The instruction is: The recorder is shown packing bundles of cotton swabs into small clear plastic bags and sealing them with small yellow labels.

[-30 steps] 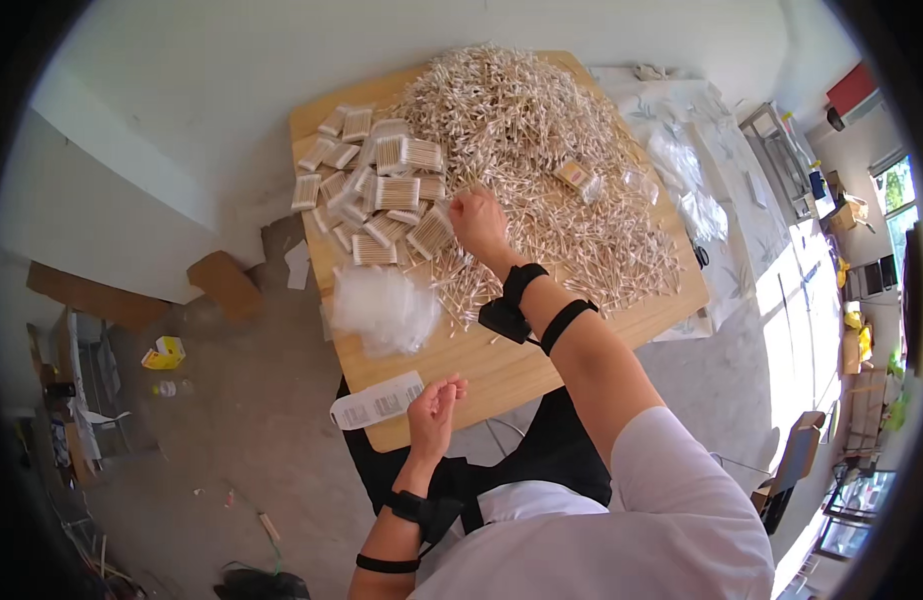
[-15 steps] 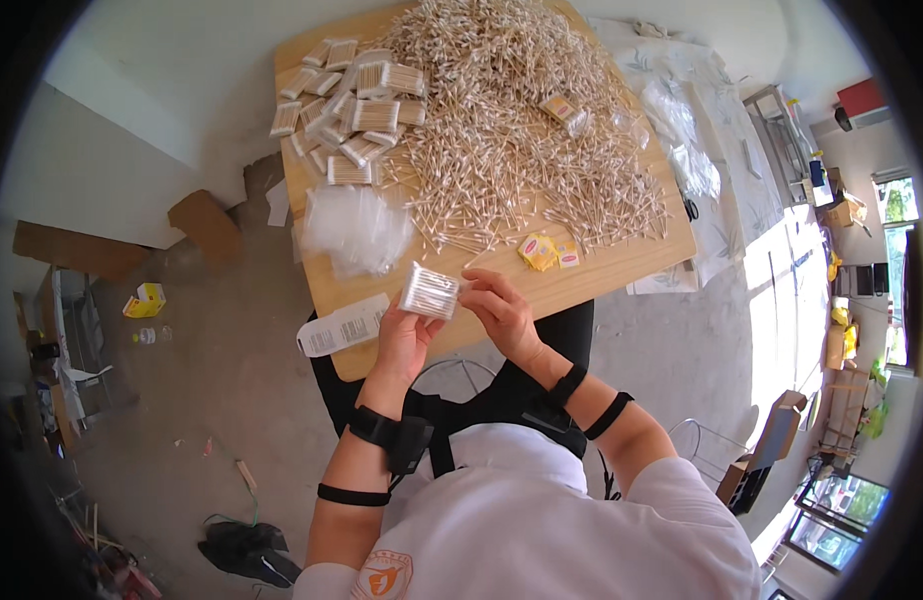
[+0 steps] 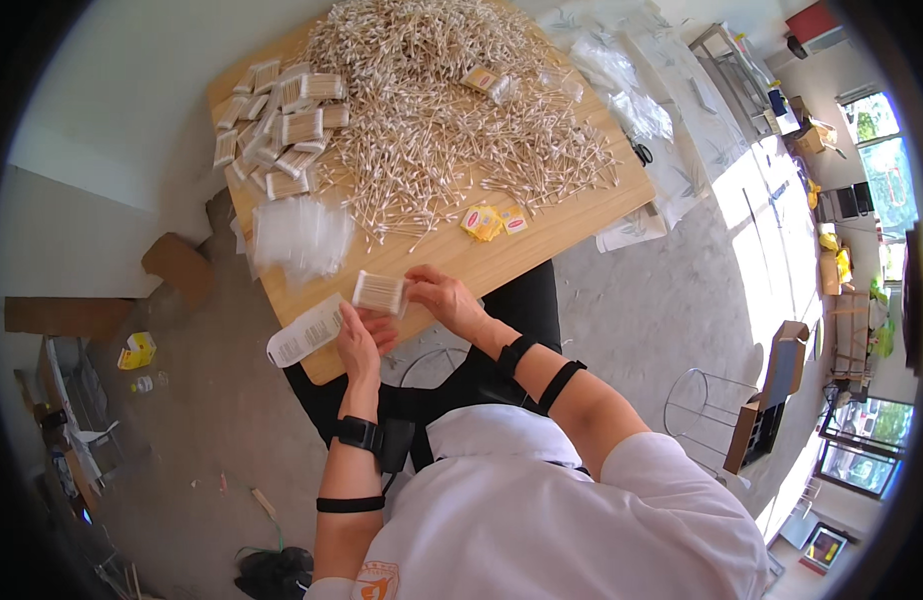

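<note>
A clear bag of cotton swabs (image 3: 379,293) is held over the near edge of the wooden table. My right hand (image 3: 447,302) pinches its right end between thumb and fingers. Just below the bag, my left hand (image 3: 362,338) is open, thumb and fingers apart; whether a fingertip touches the bag I cannot tell. Beyond my hands lies a stack of empty clear plastic bags (image 3: 300,238). Filled swab packs (image 3: 302,128) are heaped at the table's far left, beside a large pile of loose cotton swabs (image 3: 422,110). Small yellow cards (image 3: 482,222) lie in front of that pile.
A white printed sheet (image 3: 307,332) lies at the table's near left corner (image 3: 327,372). One yellow-labelled pack (image 3: 485,82) rests on the swab pile. To the right, clear plastic wrapping (image 3: 622,90) and black-handled scissors (image 3: 642,153) lie on a covered surface. An open cardboard box (image 3: 772,400) stands farther right.
My left hand has loosened from the bag and its fingers have spread below it. My right hand keeps hold of the bag's end. The whole view has shifted and turned.
</note>
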Action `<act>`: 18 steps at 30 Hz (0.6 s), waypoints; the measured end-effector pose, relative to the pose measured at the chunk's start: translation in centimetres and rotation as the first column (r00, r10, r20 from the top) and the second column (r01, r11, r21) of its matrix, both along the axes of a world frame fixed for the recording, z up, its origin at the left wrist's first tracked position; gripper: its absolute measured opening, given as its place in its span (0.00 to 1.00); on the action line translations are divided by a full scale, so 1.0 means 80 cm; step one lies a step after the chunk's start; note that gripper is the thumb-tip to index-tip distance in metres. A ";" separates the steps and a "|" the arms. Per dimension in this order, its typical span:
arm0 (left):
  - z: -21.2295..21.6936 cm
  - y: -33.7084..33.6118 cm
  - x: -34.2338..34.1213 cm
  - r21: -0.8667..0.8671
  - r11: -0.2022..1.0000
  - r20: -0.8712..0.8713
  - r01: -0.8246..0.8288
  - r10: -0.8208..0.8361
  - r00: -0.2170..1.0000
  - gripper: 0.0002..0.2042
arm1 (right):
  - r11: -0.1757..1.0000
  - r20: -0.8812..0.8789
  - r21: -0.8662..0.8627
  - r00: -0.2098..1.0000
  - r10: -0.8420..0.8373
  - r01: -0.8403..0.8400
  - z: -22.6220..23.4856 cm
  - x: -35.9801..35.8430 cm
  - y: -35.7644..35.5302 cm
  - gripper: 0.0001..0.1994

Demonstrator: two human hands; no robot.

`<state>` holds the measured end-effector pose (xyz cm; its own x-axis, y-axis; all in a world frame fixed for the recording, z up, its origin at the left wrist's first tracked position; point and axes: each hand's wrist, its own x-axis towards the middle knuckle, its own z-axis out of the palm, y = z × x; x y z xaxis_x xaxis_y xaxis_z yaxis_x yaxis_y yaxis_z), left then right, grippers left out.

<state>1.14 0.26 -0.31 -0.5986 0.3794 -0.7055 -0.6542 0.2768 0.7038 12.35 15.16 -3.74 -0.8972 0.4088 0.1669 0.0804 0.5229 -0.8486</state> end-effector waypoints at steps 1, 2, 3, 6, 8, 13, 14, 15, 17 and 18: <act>-0.002 -0.003 -0.003 -0.153 0.982 -0.192 0.113 -0.142 0.971 0.31 | 0.999 0.006 0.026 1.000 -0.031 0.030 0.009 0.000 0.002 0.04; -0.002 -0.009 -0.005 -0.320 0.928 -0.349 0.193 -0.305 0.886 0.28 | 0.997 0.011 0.053 0.998 -0.062 0.061 0.013 0.000 0.002 0.04; -0.004 -0.015 -0.010 -0.486 0.852 -0.491 0.193 -0.450 0.746 0.21 | 0.987 -0.082 0.137 0.994 -0.072 0.083 0.018 -0.003 0.004 0.06; -0.001 -0.029 0.002 -0.467 0.871 -0.740 0.151 -0.479 0.472 0.14 | 0.888 -0.010 -0.007 0.888 -0.460 0.460 0.036 0.006 0.009 0.09; 0.006 -0.024 0.007 -0.393 0.892 -0.748 0.223 -0.451 0.486 0.11 | 0.662 0.061 -0.008 0.662 -0.747 0.749 0.038 0.009 0.030 0.13; 0.009 -0.006 0.030 -0.247 0.887 -0.715 0.390 -0.438 0.544 0.07 | 0.612 0.226 0.285 0.569 -0.790 0.737 0.027 0.003 0.097 0.17; 0.007 -0.006 0.033 -0.245 0.887 -0.718 0.390 -0.437 0.542 0.07 | 0.611 0.223 0.285 0.569 -0.791 0.738 0.026 0.002 0.102 0.17; 0.007 -0.004 0.037 -0.235 0.885 -0.694 0.401 -0.441 0.568 0.07 | 0.621 0.240 0.267 0.573 -0.783 0.737 0.024 0.001 0.108 0.16; 0.007 -0.003 0.039 -0.221 0.884 -0.672 0.412 -0.444 0.592 0.07 | 0.630 0.253 0.250 0.578 -0.776 0.735 0.019 0.004 0.114 0.15; 0.009 -0.005 0.039 -0.212 0.882 -0.655 0.420 -0.447 0.609 0.07 | 0.612 0.230 0.233 0.568 -0.790 0.756 0.020 0.006 0.112 0.14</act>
